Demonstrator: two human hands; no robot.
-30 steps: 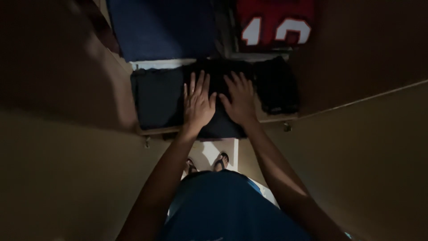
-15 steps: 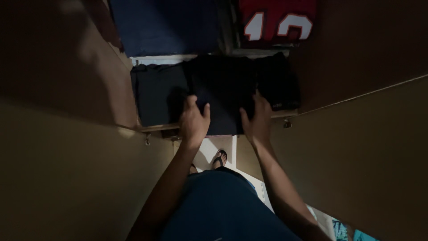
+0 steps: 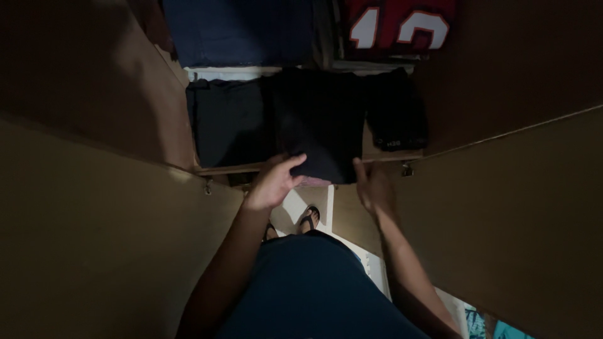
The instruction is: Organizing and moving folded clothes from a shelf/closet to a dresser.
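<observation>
On the far left, your view runs along the brown wooden wardrobe door, swung open and dimly lit. Just past it, on the wooden shelf, lies a folded dark grey garment, flat and touching the middle stack beside it. Above that, on the next shelf up, rests a folded dark blue cloth.

Your left hand sits at the front lip of the shelf, fingers curled and thumb on top, pinching the near left corner of the folded black garment. That black garment lies in the middle of the shelf, its front edge hanging slightly past the lip, with a paler pinkish layer just visible beneath it.

Your right hand is at the garment's near right corner, fingers half closed against its edge; whether it truly grips the cloth is too dark to tell.

Further right lies a smaller folded black item, just beside the middle stack. Above it sits a red jersey with white lettering. Farthest right stands the other brown wardrobe door.
</observation>
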